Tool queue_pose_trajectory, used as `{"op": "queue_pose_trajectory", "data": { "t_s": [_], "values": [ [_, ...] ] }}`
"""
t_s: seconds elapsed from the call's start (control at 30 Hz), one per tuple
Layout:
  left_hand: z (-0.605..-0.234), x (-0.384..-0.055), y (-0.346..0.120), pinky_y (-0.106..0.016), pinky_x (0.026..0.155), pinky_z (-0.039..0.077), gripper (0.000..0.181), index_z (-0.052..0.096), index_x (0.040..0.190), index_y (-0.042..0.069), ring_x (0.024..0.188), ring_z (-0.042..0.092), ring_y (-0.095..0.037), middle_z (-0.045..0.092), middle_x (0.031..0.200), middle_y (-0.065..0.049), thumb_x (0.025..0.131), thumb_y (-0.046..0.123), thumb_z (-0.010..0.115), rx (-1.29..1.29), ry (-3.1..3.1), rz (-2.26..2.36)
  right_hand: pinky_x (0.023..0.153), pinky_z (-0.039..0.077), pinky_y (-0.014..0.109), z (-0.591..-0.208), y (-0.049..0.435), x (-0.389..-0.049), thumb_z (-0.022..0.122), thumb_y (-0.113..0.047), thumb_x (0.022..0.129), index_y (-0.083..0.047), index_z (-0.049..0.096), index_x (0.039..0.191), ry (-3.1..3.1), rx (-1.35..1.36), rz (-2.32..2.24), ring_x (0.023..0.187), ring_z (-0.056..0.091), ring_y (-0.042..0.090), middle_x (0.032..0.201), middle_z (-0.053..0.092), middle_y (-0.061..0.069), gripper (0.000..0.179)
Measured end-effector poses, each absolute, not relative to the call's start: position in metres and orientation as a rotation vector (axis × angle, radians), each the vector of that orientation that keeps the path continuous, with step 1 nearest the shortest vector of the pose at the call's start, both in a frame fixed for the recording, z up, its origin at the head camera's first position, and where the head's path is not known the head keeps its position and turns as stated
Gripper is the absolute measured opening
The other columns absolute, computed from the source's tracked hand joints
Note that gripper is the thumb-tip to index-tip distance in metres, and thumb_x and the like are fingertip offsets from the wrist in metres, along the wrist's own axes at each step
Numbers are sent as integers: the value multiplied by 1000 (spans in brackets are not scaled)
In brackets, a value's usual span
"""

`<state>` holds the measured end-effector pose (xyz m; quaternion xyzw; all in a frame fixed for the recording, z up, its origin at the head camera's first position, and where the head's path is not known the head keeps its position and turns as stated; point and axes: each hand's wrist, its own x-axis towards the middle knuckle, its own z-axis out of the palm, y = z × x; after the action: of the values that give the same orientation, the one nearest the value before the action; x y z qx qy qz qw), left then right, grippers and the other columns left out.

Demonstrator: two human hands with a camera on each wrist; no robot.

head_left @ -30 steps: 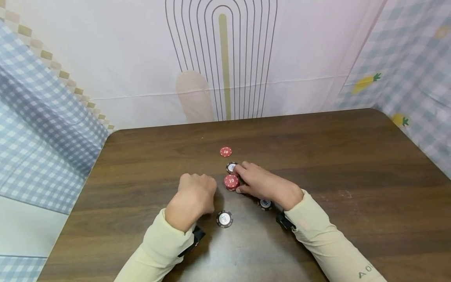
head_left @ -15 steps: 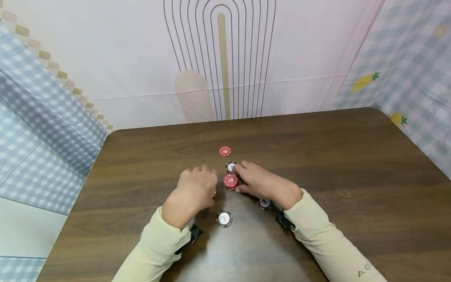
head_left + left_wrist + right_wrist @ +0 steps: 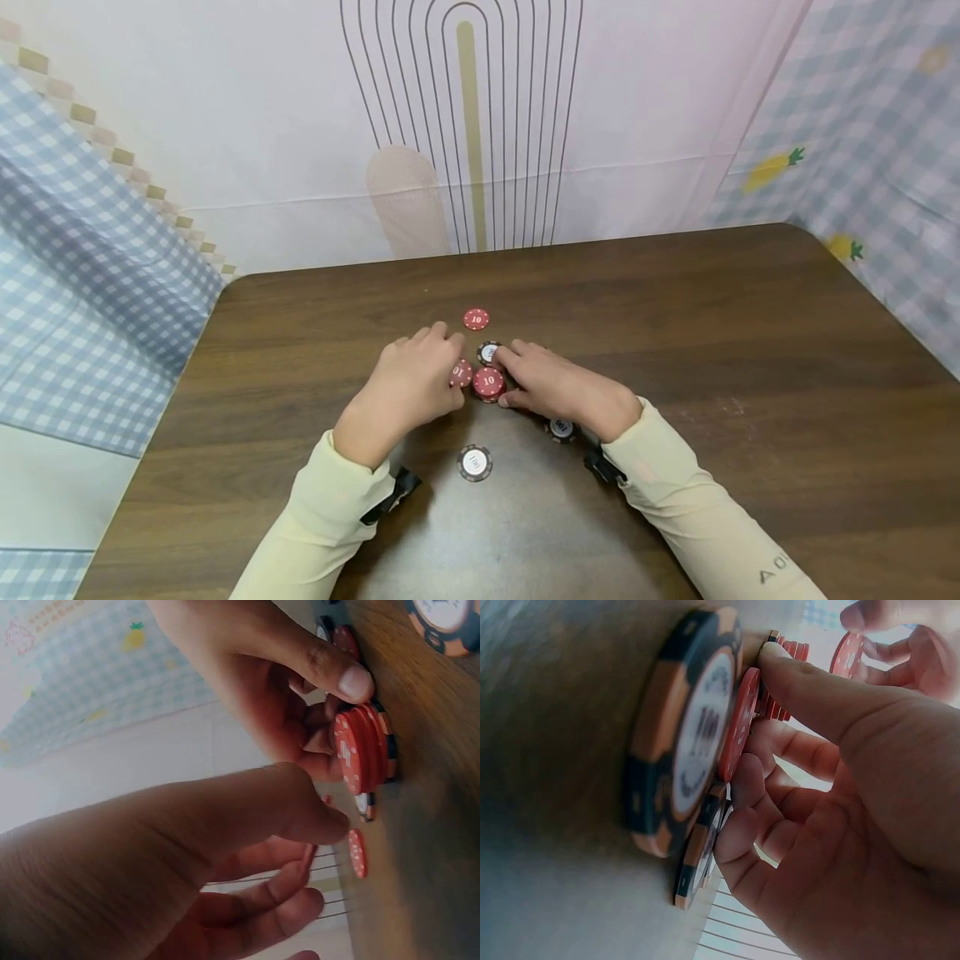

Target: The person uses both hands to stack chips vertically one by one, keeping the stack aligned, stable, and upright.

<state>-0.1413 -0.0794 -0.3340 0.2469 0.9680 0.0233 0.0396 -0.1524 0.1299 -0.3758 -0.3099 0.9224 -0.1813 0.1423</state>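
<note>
My left hand (image 3: 411,379) pinches a red poker chip (image 3: 461,373) between thumb and fingers, tilted beside a short stack (image 3: 489,382). Several red chips make up that stack, with a black-and-orange chip at its bottom in the left wrist view. My right hand (image 3: 558,383) holds the stack at its right side, thumb at the near edge and index finger curled behind. Under the right hand's other fingers, a red chip (image 3: 741,724) and a black-and-orange chip (image 3: 702,847) show in the right wrist view. A black chip (image 3: 488,352) lies just behind the stack.
One red chip (image 3: 476,319) lies flat farther back on the brown wooden table (image 3: 675,308). Nearer the body is a black chip (image 3: 475,462), and another black chip (image 3: 561,430) sits beside the right wrist. A patterned cloth (image 3: 637,108) hangs behind the table.
My left hand has risen and turned, bringing the pinched red chip into view and up toward the stack. The right hand keeps its place at the stack.
</note>
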Motion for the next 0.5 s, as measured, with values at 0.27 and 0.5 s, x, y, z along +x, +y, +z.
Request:
{"op": "queue_pose_trajectory", "data": {
  "t_s": [0.27, 0.5],
  "values": [
    [-347, -150, -79, -49, 73, 58, 35, 71, 115, 12, 94, 65, -25, 64, 105, -5, 82, 23, 82, 823, 2922, 244, 89, 49, 45, -376, 130, -152, 73, -22, 101, -5, 58, 125, 2657, -888, -530, 98, 56, 25, 109, 58, 9, 32],
    [-354, -153, -79, -48, 76, 58, 35, 72, 115, 14, 91, 66, -23, 67, 106, -4, 86, 29, 83, 844, 2880, 274, 88, 48, 44, -374, 130, -152, 74, -23, 101, -6, 58, 125, 2655, -888, -531, 97, 55, 24, 108, 57, 7, 33]
  ]
}}
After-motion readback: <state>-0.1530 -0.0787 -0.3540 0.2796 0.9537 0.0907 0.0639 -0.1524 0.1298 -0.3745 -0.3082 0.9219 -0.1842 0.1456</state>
